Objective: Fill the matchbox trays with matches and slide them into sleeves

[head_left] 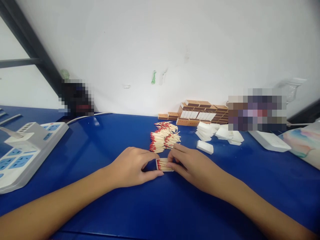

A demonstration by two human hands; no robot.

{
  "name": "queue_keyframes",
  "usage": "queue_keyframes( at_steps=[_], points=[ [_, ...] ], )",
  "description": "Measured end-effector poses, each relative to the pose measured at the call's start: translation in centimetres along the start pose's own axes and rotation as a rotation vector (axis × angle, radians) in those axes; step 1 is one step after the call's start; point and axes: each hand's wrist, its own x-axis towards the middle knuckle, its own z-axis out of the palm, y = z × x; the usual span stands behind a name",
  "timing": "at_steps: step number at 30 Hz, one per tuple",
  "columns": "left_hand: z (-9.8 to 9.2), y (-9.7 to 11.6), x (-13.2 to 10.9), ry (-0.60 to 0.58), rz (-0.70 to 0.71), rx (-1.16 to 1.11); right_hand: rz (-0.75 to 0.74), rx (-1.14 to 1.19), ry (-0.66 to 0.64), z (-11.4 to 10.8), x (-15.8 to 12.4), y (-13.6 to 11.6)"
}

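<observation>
A small white matchbox tray (172,171) lies on the blue table in front of me, with red-tipped matches (163,164) lying lengthwise in it, heads to the left. My left hand (132,166) holds the tray's left end between thumb and forefinger. From the right, my right hand (187,163) reaches over the tray's other end, its curled fingers and thumb closed at the matches there; the fingertips are partly hidden. Just behind the tray, a loose heap of matches (158,142) spreads over the table, most red heads facing left.
Brown matchboxes (191,122) are stacked against the wall. White empty-looking trays (205,146) lie in front of them. A large power strip (32,150) stands at left, a white device (271,141) at right. Two blurred patches hide what is behind.
</observation>
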Motion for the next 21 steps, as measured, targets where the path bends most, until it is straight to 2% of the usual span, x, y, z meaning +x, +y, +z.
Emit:
queue_keyframes(
  at_steps=[11,16,21],
  points=[
    [0.1,-0.1,-0.1,-0.001,-0.004,-0.022,-0.057,0.08,0.096,0.8,0.4,0.1],
    [-0.1,0.0,0.0,-0.024,0.01,-0.03,-0.087,0.219,0.08,1.0,0.4,-0.4],
    [-0.1,0.1,0.0,-0.015,0.035,-0.042,-0.074,0.203,0.07,1.2,0.5,-0.7]
  ],
)
